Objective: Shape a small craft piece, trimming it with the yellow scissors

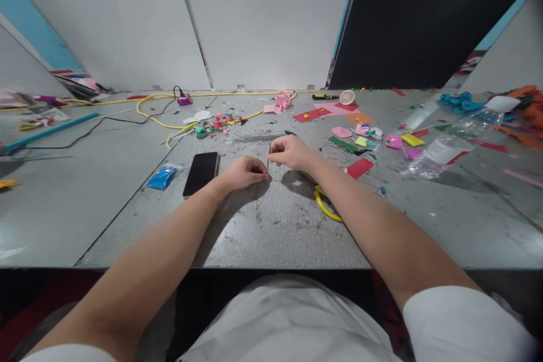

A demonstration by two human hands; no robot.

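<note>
My left hand [244, 172] rests on the grey table [271, 226] with its fingers curled into a pinch. My right hand [291, 151] is just beyond it, fingers also pinched together. A thin wire [268, 161] seems to run between the two pinches; it is too fine to be sure. More thin silvery wires [250, 138] lie just past the hands. A black phone [201, 173] lies face up to the left of my left hand. Yellow-handled scissors [326, 206] lie under my right forearm.
A blue packet [162, 177] lies left of the phone. Coloured paper scraps [358, 168] and foam shapes [341, 132] are scattered at the right, beside a lying plastic bottle [445, 147]. A yellow cable [156, 110] and a pile of small bits [220, 121] sit farther back.
</note>
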